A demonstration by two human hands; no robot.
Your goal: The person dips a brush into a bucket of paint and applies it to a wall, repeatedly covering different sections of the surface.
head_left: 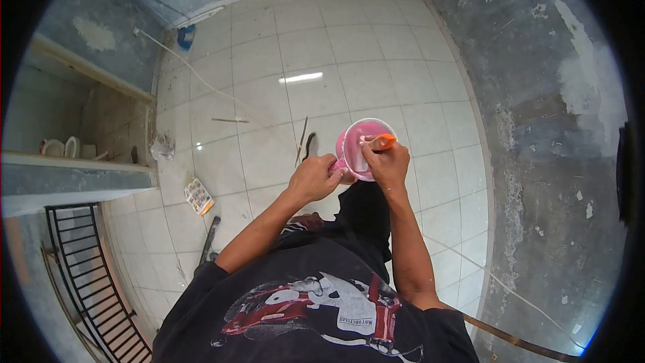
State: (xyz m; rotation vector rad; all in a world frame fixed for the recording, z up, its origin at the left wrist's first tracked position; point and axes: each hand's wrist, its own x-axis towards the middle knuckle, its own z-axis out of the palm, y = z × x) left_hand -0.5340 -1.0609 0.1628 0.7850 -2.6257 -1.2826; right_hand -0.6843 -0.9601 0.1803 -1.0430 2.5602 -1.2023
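Note:
A pink pot with a white-smeared rim (369,121) is held up in front of me over the tiled floor. My left hand (318,177) grips its pink handle at the left side. Over the pot's right side, my right hand (388,163) is closed on a tool with an orange handle (385,140). The tool's lower part is down inside the pot among whitish material, and its tip is hard to make out.
Thin sticks (302,141) and a dark curved object (309,144) lie on the floor left of the pot. Farther left are a printed packet (199,196) and clear plastic (162,146). A black metal railing (94,269) stands lower left; a patchy grey wall (537,128) rises at right.

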